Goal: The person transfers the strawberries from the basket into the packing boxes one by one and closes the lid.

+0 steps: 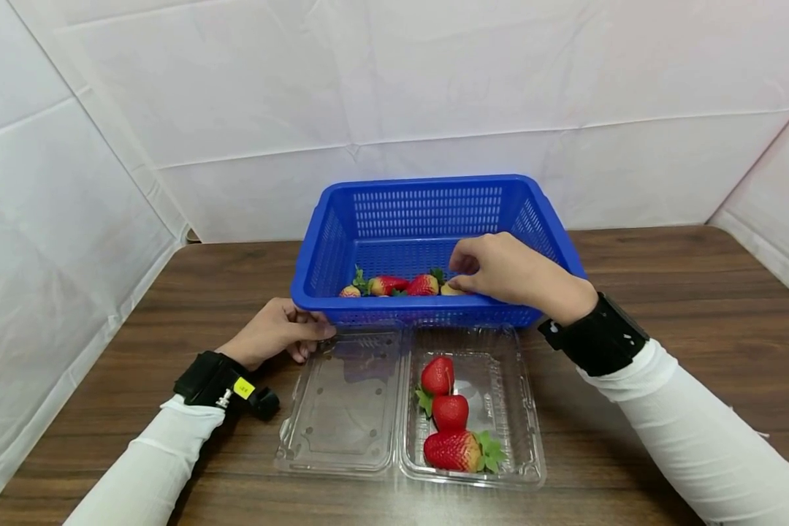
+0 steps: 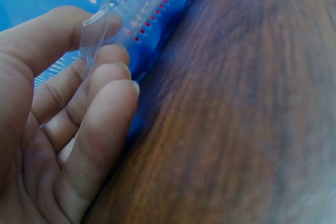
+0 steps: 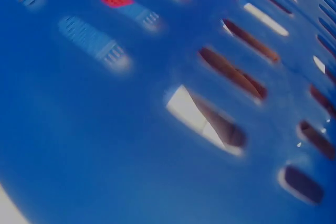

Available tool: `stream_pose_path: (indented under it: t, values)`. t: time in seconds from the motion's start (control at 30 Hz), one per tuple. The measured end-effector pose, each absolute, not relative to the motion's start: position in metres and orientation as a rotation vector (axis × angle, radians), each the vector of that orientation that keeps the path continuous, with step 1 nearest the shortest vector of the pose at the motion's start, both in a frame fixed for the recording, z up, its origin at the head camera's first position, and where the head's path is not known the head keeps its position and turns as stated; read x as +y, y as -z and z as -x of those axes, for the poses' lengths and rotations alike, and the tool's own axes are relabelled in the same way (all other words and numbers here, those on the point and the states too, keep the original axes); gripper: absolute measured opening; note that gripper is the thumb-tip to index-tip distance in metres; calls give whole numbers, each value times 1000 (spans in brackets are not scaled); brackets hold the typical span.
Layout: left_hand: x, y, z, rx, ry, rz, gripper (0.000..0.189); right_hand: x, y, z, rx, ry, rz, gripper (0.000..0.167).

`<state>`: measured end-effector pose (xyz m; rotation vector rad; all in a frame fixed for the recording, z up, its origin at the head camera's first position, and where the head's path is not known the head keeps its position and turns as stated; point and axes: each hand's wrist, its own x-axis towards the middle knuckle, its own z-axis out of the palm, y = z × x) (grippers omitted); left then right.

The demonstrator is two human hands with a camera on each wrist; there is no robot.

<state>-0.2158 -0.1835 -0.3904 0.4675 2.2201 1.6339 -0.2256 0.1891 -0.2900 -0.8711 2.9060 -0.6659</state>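
My left hand [image 1: 279, 332] pinches the rim of the clear plastic clamshell's lid [image 1: 345, 416] between thumb and curled fingers, beside the basket's near left corner. The clamshell's tray [image 1: 500, 394] lies to the right of the lid, with a strawberry [image 1: 437, 375] at the top, another strawberry [image 1: 450, 413] in the middle and a larger strawberry [image 1: 454, 451] below. My right hand [image 1: 506, 270] reaches over the near rim of a blue basket [image 1: 427, 186], fingers bent down, thumb at a pale-tipped strawberry [image 1: 451, 290]. I cannot tell whether they grip it.
Several more strawberries [image 1: 423, 285] lie along the basket's near wall. The basket stands behind the clamshell on a wooden table [image 1: 664, 292]. White cloth [image 1: 434, 88] hangs behind and at both sides. Blue slotted plastic [image 3: 105, 145] fills the right wrist view.
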Motion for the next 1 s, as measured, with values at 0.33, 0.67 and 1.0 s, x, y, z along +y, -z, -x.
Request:
stream_pose_path:
  t: [0.33,0.67,1.0]
  values:
    - [-184,390,216,2215,-1639,-461,11,188,288,226,2868,698,792,14]
    - [-186,386,215,2230,-1632,-468,13,184,286,225,2884,683,773,15]
    - [-183,387,213,2222,-1627,-456,14,185,290,223,2888,700,726,11]
